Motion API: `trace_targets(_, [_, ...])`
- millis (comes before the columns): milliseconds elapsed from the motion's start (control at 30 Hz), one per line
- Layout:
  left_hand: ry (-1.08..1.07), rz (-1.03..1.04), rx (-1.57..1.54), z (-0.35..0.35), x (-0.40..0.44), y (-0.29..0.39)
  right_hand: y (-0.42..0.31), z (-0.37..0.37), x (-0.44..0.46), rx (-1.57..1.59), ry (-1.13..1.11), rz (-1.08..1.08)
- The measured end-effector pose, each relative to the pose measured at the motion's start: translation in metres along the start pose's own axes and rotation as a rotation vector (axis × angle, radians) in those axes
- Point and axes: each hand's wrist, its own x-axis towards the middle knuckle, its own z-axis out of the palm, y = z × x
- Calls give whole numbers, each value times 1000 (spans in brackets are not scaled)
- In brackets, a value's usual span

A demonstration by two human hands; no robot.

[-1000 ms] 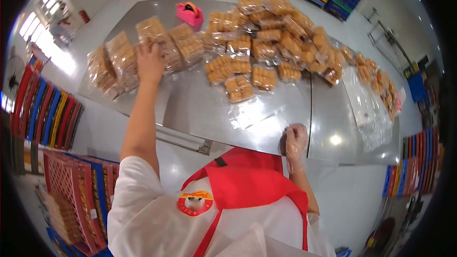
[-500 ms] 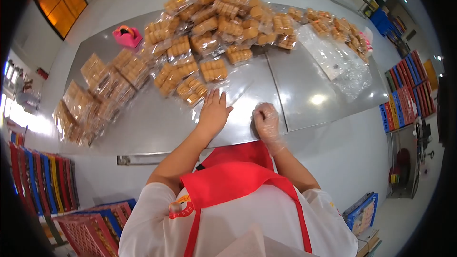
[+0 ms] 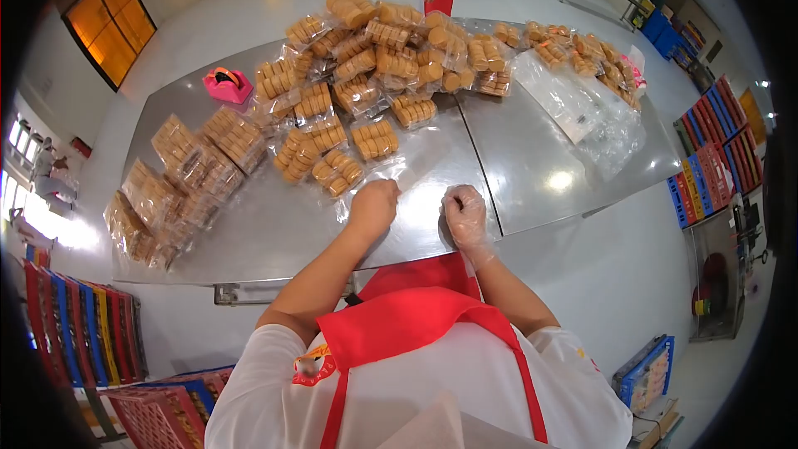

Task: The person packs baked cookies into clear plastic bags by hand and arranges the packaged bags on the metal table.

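A worker's bare left hand (image 3: 374, 208) curls above the near edge of a steel table (image 3: 274, 229), away from the neat rows of cookie packs (image 3: 204, 170) by the table's left end, where it rests one second earlier. Half a second earlier its fingers lie spread flat; now they are drawn in beside a crinkled piece of clear plastic (image 3: 401, 171), their tips hidden, so whether they grip it cannot be told. The gloved right hand (image 3: 465, 214) stays low at the near edge, just left of the seam, its fingers folded into a fist; whether anything is inside cannot be told. The change appears to shift the work from the rows to the plastic in front of the worker. Nearest the left hand lies a loose cookie pack (image 3: 337, 172), in front of a heap of packs (image 3: 386, 58) that climbs toward the far edge. A pink tape dispenser (image 3: 229, 88) stands between that heap and the table's far left corner.
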Motion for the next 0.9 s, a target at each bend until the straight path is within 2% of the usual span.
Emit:
trace_targets(133, [77, 222, 8, 12, -18, 0, -8, -2, -2, -107, 11, -90])
trace_targets(233, [21, 164, -62, 5, -17, -1, -19, -4, -3, -146, 9, -106])
trace_targets(333, [79, 70, -95, 3, -17, 5, -24, -4, -2, -152, -43, -57])
trace_targets(467, [204, 185, 21, 18, -15, -3, -19, -2, 3, -183, -91, -91])
trace_targets(567, [138, -9, -124, 14, -6, 1, -20, -7, 5, -119, -150, -64])
trace_targets(600, [184, -29, -147, 7, -3, 13, -8, -15, 8, -239, -239, -402])
trace_targets(700, [150, -112, -403, -25, 10, 63, 4, -15, 18, 395, -245, 437])
trace_targets(733, [72, -142, -563, -28, 12, 72, -16, -24, 31, 576, -196, 613])
trace_targets(833, [-153, -164, -870, -30, 16, 101, -44, -55, 78, 708, 22, 504])
trace_targets(867, [-221, -137, -913, -19, 17, 99, -46, -71, 98, 668, -3, 480])
trace_targets(900, [-171, -46, -845, -10, 19, 103, -48, -87, 114, 630, -36, 456])
